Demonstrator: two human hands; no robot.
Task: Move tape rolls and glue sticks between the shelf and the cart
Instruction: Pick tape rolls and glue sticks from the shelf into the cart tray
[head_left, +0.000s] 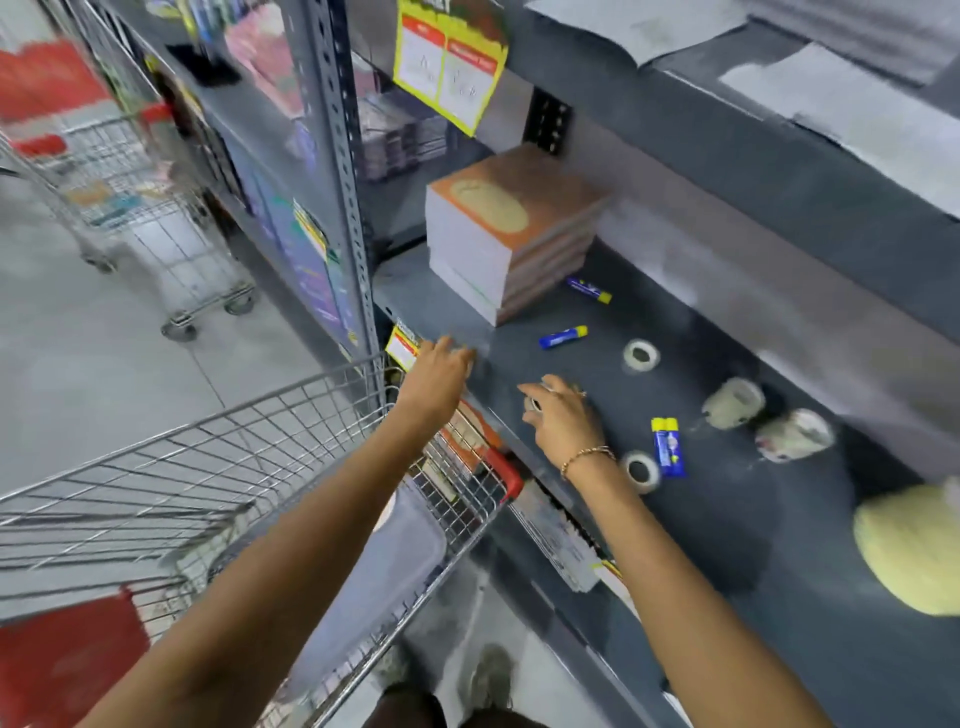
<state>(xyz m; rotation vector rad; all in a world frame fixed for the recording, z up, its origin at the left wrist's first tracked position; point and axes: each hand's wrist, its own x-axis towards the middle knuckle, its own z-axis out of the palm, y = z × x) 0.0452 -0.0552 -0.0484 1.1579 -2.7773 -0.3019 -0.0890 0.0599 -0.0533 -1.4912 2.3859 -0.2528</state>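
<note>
Both bare hands reach over the dark grey metal shelf (727, 519), with the silver wire shopping cart (208, 467) pressed against its front edge at lower left. The left hand (439, 371) lies at the shelf's front lip beside a yellow and red price tag (402, 351); its fingers look extended and flat, the grip open, with nothing seen in it, though motion blur softens the fingertips. The right hand (561, 415) hovers low over the shelf, fingers curled loosely around something small and pale near the thumb; blur hides what it is, so I cannot tell whether that grip is closed on anything. A gold chain bracelet (587, 457) circles that wrist.

On the shelf lie three blue glue sticks with yellow caps: one (589, 290) just beside the stack of orange-covered books (514, 234), one (562, 338) in front of that stack, and one (667, 447) just right of the right wrist. Clear tape rolls are scattered around them: one flat roll (641, 356) beyond the right hand, another flat roll (641, 470) near the wrist, touching or nearly touching the closest glue stick, and two thicker rolls on their sides (735, 402) (795, 434) further right. A pale yellow rounded object (909, 551) sits at the right edge. The book stack blocks the shelf's rear left corner. A second wire cart (156, 218) stands in the aisle.
</note>
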